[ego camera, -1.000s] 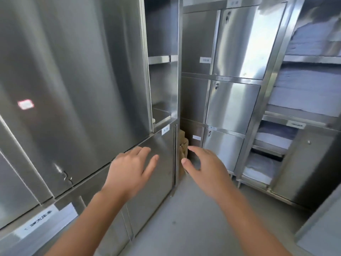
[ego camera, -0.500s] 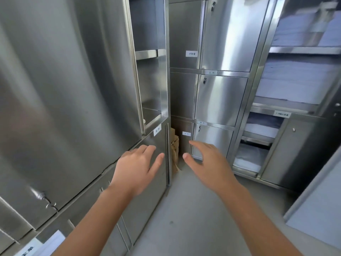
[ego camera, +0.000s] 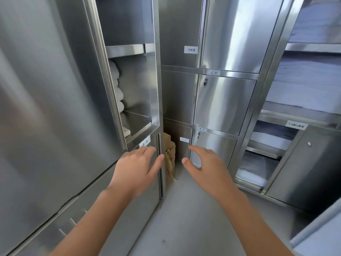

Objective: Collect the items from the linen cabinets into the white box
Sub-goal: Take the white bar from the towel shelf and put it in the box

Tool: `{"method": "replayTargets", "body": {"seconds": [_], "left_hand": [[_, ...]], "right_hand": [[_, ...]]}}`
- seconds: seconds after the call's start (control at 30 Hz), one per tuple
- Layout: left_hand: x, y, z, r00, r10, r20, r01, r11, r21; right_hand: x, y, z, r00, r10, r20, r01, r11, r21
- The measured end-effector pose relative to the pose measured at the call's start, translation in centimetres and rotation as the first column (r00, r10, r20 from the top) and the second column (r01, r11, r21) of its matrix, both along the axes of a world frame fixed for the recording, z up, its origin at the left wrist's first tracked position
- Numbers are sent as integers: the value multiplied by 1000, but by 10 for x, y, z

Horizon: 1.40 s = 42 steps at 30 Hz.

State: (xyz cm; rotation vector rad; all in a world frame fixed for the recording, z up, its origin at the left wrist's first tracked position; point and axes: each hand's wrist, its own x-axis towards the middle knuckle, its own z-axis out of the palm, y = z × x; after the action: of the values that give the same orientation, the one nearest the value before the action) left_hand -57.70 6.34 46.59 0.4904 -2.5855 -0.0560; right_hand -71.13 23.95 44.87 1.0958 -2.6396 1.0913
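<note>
Steel cabinet shelf (ego camera: 138, 119), white towels (ego camera: 115, 85) stacked on it, probably rolled

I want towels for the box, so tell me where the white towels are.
In the head view, the white towels are stacked on the left, inside the open cabinet compartment, under its shelf and above the left hand.

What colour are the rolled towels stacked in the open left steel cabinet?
White; the stacked rolled towels show best in the head view.

Left grip (ego camera: 137, 168) and right grip (ego camera: 204, 166) outstretched, fingers relaxed, empty.
</note>
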Motion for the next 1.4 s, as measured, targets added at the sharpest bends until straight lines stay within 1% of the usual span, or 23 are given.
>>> {"method": "replayTargets", "body": {"seconds": [0.1, 0.2, 0.33, 0.4, 0.5, 0.63, 0.8, 0.93, 1.07, 1.23, 1.4], "left_hand": [[-34, -11, 6, 999, 32, -28, -33, 999, -11], [-59, -26, 6, 998, 40, -53, -41, 999, -18], [-105, -60, 4, 995, 68, -72, -70, 997, -36], [-130, -79, 2, 992, 63, -107, -70, 995, -68], [-166, -106, -3, 992, 38, -123, -48, 995, -83], [-214, -142, -4, 996, 28, -81, -29, 999, -14], [-260, -165, 2, 997, -26, -77, 25, 1000, -8], [-276, -187, 6, 995, 15, -104, -16, 1000, -10], [-280, -200, 5, 993, 52, -102, -54, 998, -20], [-275, -210, 9, 986, 127, -106, -132, 991, -35], [-258, -218, 7, 961, 274, -35, -273, 962, 12]], "right_hand": [[-41, -18, 6, 1000, 27, -16, -27, 1000, 2], [-72, -37, 11, 999, 39, 4, -39, 999, 14], [-118, -69, 10, 999, 53, 4, -53, 999, 0], [-142, -89, 7, 999, 48, -8, -48, 999, 3], [-175, -120, 2, 1000, 25, -1, -25, 999, 30], [-215, -149, 2, 1000, -8, -4, 9, 999, 52], [-253, -166, 11, 999, -40, 23, 39, 998, 49], [-273, -184, 18, 999, -44, 26, 43, 999, 30], [-284, -203, 17, 1000, 3, 18, -4, 999, 44], [-296, -234, 17, 994, 111, 0, -111, 993, 31], [-298, -275, 18, 956, 292, 22, -293, 956, 15]]}}
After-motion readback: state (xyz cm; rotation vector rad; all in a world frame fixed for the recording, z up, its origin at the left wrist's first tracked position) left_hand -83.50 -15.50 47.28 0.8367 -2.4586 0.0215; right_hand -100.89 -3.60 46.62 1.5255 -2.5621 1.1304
